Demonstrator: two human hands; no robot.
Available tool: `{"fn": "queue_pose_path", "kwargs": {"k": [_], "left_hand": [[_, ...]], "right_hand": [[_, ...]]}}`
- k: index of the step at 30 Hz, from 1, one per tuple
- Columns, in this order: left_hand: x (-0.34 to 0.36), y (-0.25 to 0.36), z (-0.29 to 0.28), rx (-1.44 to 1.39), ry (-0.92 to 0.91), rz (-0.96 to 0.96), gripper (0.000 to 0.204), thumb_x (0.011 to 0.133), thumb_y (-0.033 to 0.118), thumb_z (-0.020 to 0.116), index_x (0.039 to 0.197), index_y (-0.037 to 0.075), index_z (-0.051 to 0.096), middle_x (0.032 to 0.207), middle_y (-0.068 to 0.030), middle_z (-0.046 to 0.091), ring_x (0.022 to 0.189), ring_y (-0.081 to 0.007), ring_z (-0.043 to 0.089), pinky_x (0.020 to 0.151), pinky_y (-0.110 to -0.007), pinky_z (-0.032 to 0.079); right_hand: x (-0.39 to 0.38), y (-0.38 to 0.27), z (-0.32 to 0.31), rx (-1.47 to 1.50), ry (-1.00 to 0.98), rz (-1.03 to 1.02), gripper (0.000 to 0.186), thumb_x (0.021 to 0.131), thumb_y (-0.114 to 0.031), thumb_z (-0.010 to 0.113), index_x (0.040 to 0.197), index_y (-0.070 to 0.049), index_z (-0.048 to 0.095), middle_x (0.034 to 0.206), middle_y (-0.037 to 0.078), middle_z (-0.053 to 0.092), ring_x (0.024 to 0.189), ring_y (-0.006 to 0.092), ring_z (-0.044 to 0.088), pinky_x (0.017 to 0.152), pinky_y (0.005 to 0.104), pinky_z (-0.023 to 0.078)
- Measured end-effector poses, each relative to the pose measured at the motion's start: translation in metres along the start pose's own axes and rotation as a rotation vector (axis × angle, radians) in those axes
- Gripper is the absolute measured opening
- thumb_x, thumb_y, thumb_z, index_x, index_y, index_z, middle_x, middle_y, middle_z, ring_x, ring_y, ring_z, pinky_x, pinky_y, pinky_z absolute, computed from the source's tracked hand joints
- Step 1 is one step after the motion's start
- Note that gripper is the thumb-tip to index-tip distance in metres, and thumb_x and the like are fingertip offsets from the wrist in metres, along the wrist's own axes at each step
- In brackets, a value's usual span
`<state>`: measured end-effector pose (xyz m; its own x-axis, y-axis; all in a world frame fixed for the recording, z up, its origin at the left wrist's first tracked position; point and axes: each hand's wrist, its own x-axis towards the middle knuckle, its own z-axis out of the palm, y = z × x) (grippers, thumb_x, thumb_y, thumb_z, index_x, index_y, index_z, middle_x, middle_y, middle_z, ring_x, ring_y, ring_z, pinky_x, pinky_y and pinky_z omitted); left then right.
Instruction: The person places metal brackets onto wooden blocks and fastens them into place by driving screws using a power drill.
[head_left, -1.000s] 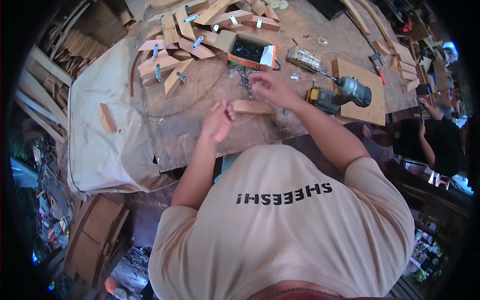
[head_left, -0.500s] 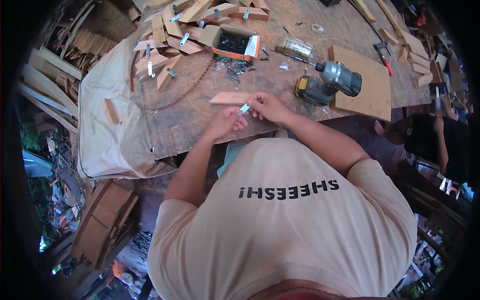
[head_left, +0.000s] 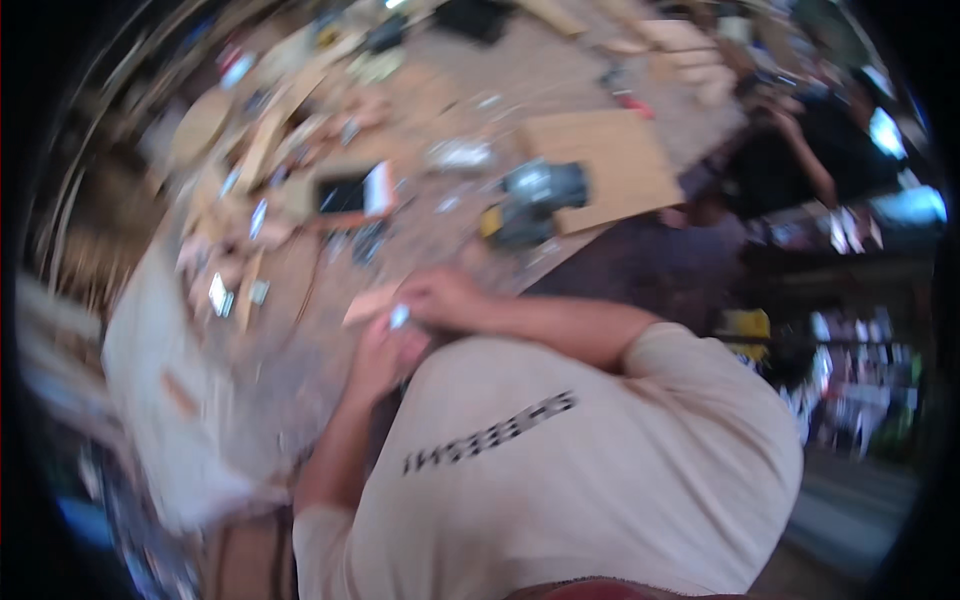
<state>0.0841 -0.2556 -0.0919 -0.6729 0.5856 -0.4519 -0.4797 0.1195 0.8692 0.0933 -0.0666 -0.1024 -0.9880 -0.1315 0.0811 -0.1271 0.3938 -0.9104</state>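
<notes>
A small, shiny metal plate (head_left: 399, 316) is between my two hands, close to the table's near edge. My left hand (head_left: 380, 352) has its fingers closed on the lower end of the plate. From above and to the right, my right hand (head_left: 440, 297) pinches the other end. A short angled wood block (head_left: 368, 303) lies on the table just beyond my fingers, partly hidden by them. Motion blur smears the whole picture, so the plate's details do not show.
A cordless drill (head_left: 525, 203) stands right of my hands beside a flat board (head_left: 610, 165). Farther back are an open box of dark screws (head_left: 347, 196), a clear container (head_left: 460, 153) and several wood pieces (head_left: 265, 150). Another person (head_left: 810, 160) in dark clothing is at right.
The view has swung to the right and blurred, so the table's things appear farther left. More of the other person shows. Both hands keep their hold on the small metal plate.
</notes>
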Motion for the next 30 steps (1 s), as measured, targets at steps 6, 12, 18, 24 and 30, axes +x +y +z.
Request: {"fn": "queue_pose_path", "kwargs": {"k": [6, 12, 18, 24, 30], "left_hand": [[0.013, 0.014, -0.014, 0.075, -0.116, 0.078, 0.026, 0.092, 0.009, 0.039, 0.114, 0.001, 0.05, 0.08, -0.0109, 0.065, 0.062, -0.0124, 0.061, 0.057, -0.022, 0.048], [0.036, 0.009, -0.012, 0.015, -0.173, 0.114, 0.017, 0.09, 0.005, 0.038, 0.104, 0.0, 0.048, 0.081, -0.0141, 0.066, 0.062, -0.0132, 0.061, 0.056, -0.022, 0.048], [0.033, 0.004, -0.01, 0.07, -0.217, 0.135, 0.017, 0.093, 0.007, 0.04, 0.103, -0.002, 0.049, 0.079, -0.0132, 0.065, 0.062, -0.0127, 0.06, 0.057, -0.023, 0.048], [0.028, 0.012, -0.01, 0.113, -0.235, 0.102, 0.018, 0.094, 0.008, 0.041, 0.105, -0.002, 0.051, 0.079, -0.0122, 0.065, 0.062, -0.0122, 0.059, 0.058, -0.022, 0.048], [0.022, 0.013, 0.008, 0.139, -0.147, 0.15, 0.017, 0.093, 0.007, 0.041, 0.103, -0.002, 0.051, 0.079, -0.0122, 0.065, 0.061, -0.0114, 0.059, 0.056, -0.021, 0.047]], "right_hand": [[0.013, -0.003, 0.005, -0.365, 0.035, -0.217, 0.011, 0.079, -0.017, 0.063, 0.084, -0.007, 0.066, 0.081, 0.011, 0.064, 0.076, 0.031, 0.062, 0.067, 0.0404, 0.049], [0.008, -0.012, -0.003, -0.367, 0.19, -0.145, 0.012, 0.078, -0.021, 0.064, 0.078, -0.009, 0.064, 0.075, 0.009, 0.062, 0.073, 0.032, 0.06, 0.064, 0.0416, 0.047], [-0.007, -0.008, -0.001, -0.411, 0.162, -0.096, 0.011, 0.079, -0.021, 0.063, 0.08, -0.009, 0.065, 0.079, 0.009, 0.064, 0.075, 0.0308, 0.061, 0.065, 0.041, 0.047], [-0.009, -0.005, 0.003, -0.429, 0.144, -0.103, 0.012, 0.08, -0.019, 0.064, 0.087, -0.009, 0.066, 0.081, 0.008, 0.063, 0.077, 0.0286, 0.062, 0.066, 0.0384, 0.049], [-0.011, -0.001, -0.004, -0.382, 0.132, -0.102, 0.011, 0.08, -0.018, 0.064, 0.083, -0.008, 0.064, 0.08, 0.009, 0.063, 0.073, 0.0293, 0.062, 0.063, 0.0379, 0.049]]}}
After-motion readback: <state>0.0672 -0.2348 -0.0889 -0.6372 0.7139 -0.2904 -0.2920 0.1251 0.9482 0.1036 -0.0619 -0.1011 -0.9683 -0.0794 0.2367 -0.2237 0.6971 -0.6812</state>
